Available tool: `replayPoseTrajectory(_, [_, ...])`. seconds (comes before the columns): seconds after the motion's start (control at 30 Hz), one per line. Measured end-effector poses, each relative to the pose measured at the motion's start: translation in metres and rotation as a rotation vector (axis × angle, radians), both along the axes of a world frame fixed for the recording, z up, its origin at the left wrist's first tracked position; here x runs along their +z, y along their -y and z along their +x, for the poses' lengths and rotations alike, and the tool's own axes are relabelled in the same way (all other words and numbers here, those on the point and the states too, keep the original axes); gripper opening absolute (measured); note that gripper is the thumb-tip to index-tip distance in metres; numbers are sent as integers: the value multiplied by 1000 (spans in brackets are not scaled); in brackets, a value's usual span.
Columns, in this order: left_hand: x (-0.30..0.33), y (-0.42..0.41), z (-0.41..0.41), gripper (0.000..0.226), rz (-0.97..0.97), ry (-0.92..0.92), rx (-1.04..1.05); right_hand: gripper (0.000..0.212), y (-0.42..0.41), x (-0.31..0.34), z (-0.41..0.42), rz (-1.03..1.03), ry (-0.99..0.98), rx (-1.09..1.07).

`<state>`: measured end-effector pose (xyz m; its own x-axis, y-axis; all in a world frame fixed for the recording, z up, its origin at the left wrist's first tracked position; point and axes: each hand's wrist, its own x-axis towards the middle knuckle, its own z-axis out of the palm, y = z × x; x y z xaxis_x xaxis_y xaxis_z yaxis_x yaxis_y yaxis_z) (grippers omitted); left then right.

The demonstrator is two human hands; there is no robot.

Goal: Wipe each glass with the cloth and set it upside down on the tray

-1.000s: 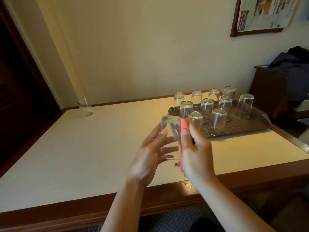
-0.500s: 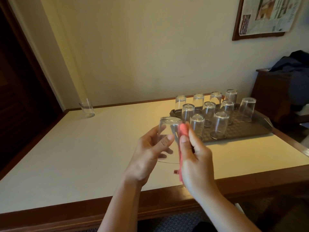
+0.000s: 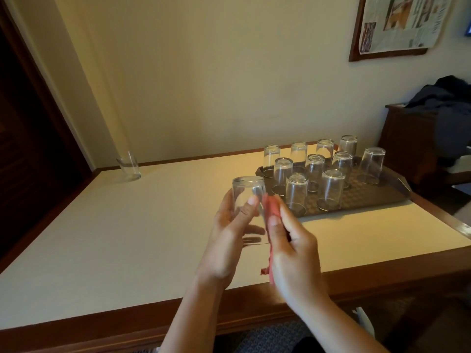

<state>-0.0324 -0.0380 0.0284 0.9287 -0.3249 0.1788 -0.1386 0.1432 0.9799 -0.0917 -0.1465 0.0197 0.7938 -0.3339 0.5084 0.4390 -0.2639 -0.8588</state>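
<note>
Table (image 3: 127,238), cream top with brown wooden edging, is carrying: one brown tray (image 3: 377,197) sitting at its far right; one upright glass (image 3: 129,166) standing alone near the far left corner.

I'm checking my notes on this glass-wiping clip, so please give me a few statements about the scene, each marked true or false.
1. The left hand holds a glass bottom up. True.
2. The right hand is empty. False: it grips a red cloth against the glass.
3. The glasses on the tray stand mouth up. False: all stand upside down.
4. One lone glass stands on the table near the far left corner, off the tray. True.
</note>
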Motion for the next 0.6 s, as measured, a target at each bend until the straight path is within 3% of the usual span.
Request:
replayPoseTrajectory(0.13, [2,-5,1,63,-12,-109,-172,41,19,12,15,96,-29,-63])
replayPoseTrajectory(0.33, [0,0,-2,59,-37,-36,107,34,-6,-11,0,-25,15,-29])
replayPoseTrajectory(0.47, [-6,-5,-2,50,33,-169,-104,38,13,3,21,55,-33,-54])
replayPoseTrajectory(0.53, [-2,-11,2,53,48,-104,-135,41,10,0,17,76,-27,-72])
replayPoseTrajectory(0.6, [5,-11,2,60,22,-28,-29,38,-1,-10,5,42,4,-75])
